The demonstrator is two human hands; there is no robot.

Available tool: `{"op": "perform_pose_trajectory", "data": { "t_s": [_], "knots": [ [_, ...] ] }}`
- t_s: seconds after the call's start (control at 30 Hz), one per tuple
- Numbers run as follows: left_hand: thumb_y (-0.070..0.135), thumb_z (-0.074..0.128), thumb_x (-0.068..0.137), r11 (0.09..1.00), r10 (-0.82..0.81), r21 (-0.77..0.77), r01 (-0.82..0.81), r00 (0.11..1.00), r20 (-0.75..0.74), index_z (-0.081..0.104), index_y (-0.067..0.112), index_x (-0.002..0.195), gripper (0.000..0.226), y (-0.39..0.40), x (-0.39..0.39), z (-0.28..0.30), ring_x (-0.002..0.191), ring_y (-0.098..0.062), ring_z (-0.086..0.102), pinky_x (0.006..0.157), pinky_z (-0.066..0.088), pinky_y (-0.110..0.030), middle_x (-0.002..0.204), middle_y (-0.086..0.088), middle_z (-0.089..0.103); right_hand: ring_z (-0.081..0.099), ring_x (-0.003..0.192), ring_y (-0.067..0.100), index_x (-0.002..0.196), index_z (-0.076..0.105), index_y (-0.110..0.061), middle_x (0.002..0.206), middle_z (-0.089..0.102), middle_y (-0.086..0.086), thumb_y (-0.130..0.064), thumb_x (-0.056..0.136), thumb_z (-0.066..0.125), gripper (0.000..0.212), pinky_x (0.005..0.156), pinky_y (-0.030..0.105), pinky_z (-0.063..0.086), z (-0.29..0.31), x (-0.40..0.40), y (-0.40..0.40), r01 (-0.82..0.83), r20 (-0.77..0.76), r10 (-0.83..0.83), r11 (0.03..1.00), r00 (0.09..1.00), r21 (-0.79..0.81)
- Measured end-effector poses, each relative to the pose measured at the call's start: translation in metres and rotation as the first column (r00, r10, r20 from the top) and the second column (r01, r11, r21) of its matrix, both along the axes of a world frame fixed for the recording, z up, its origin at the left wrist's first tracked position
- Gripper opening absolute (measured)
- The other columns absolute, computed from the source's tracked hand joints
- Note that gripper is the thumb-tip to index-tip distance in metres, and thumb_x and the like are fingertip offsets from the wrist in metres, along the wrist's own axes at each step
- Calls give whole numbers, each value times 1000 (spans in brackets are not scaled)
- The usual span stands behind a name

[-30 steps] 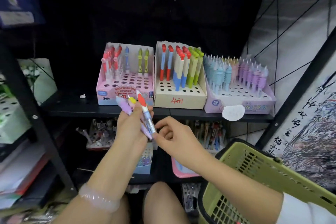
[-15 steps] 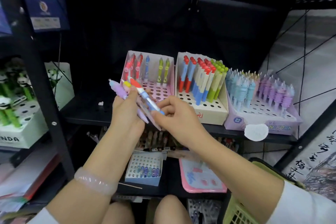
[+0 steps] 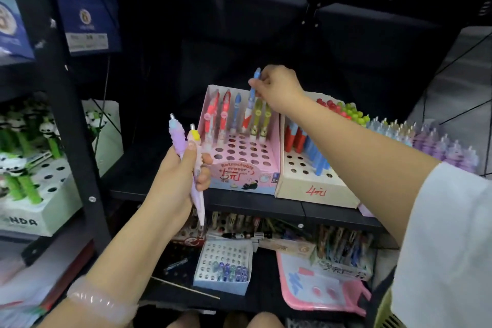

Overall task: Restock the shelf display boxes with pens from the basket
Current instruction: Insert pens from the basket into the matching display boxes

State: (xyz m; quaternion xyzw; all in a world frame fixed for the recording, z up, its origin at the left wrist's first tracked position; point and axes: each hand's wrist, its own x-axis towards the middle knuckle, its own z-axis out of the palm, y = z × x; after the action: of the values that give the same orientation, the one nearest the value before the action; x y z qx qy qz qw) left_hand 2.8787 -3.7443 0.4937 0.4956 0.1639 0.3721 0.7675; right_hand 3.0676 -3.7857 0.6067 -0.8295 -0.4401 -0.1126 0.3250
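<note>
Over pink box (image 3: 247, 168), right hand (image 3: 279, 89) pinching pen (image 3: 253, 88)

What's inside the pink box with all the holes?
The pink box holds pens standing along its back row: red, blue and green. The right hand lowers another blue pen. Front holes stand empty; the pens' lower ends are hidden.
</note>
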Motion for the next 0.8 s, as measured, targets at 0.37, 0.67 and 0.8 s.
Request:
{"op": "perform_pose_trajectory", "data": {
  "t_s": [0.37, 0.67, 0.8],
  "knots": [
    [19, 38, 99, 998, -65, -7, 65, 997, 33, 54, 13, 95, 18, 16, -7, -10, 43, -5, 41, 41, 36, -15, 67, 2, 65, 55, 81, 21, 94, 58, -8, 92, 56, 6, -25, 88, 60, 19, 60, 27, 41, -10, 15, 28, 123, 152, -79, 944, 985, -305],
    [18, 39, 98, 991, -132, -11, 132, 991, 20, 56, 11, 96, 18, 3, -7, -2, 48, -6, 44, 46, 41, -16, 77, -4, 68, 55, 81, 14, 98, 63, -12, 94, 58, 2, -24, 92, 52, 18, 68, 26, 41, -5, -15, -1, -2, 180, 11, 999, 984, -51],
    [17, 39, 98, 986, -159, 57, 157, 987, 27, 56, 12, 106, 20, -21, 4, 4, 49, -6, 44, 48, 39, -16, 83, -6, 67, 41, 49, 6, 74, 63, -14, 56, 43, -8, -40, 92, 52, 34, 50, 19, 38, -23, -60, -45, -291, -261, 239, 940, 935, -179]
  ]
}}
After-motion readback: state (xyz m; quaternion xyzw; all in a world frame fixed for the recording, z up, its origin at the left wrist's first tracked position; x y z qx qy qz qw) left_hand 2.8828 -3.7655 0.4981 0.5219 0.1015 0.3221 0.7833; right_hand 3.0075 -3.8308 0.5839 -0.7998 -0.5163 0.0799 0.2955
